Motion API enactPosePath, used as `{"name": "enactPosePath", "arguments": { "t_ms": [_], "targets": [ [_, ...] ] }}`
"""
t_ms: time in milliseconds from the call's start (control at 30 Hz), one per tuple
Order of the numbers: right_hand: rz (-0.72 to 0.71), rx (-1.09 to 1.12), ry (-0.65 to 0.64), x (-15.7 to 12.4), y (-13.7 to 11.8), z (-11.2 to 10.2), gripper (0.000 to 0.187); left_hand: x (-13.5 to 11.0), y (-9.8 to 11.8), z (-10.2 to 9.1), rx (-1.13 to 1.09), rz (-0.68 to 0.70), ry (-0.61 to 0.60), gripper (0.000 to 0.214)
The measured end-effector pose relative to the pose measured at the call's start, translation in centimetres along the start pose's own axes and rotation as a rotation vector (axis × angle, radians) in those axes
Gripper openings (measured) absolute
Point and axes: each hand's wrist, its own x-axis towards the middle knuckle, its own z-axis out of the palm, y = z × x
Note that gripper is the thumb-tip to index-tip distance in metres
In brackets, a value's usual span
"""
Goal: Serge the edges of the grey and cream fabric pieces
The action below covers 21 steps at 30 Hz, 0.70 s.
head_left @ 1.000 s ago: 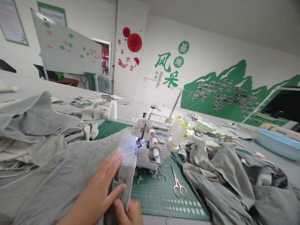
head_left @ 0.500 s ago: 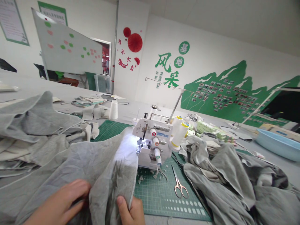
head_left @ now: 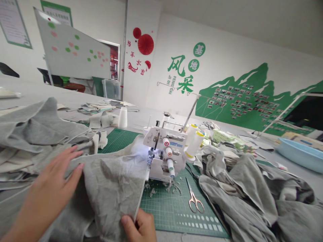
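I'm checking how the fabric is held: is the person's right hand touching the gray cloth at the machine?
Touching. The head view shows the right hand gripping the gray cloth near its edge, thumb lying over it.

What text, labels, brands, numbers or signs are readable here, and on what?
"基": upper green disc, white wall
"地": lower green disc, same wall
"风采": large green characters, same wall
"JI DI" and "FENG CAI": small green letters, same wall
"马年大吉": red characters, pillar
Possibly "2026": stylised red figure, pillar; unclear
Too blurred or small: blue label on sewing machine; left poster; poster behind whiteboard
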Motion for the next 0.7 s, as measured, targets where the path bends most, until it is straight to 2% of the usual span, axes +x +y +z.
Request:
{"name": "enactPosePath", "arguments": {
  "t_ms": [67, 133, 233, 533, 700],
  "targets": [
    [0.045, 0.083, -0.045, 0.0, 0.0, 0.2, 0.051, -1.0, 4.3, 0.2, -0.107, 0.088, -0.001, 0.034],
    [0.09, 0.167, -0.092, -0.1, 0.0, 0.4, 0.051, -2.4, 7.7, 0.7, -0.218, 0.319, -0.06, 0.031],
    [0.095, 0.215, -0.099, -0.2, -0.1, 0.6, 0.05, -3.9, 10.4, 1.7, -0.181, 0.438, -0.173, 0.044],
    [0.055, 0.191, 0.023, -0.2, 0.8, 1.2, 0.044, -4.6, 11.2, 3.4, -0.084, 0.511, -0.192, 0.055],
    [0.061, 0.172, 0.017, -0.3, 1.6, 1.3, 0.048, -4.5, 11.4, 3.9, -0.088, 0.488, -0.215, 0.061]
  ]
}}
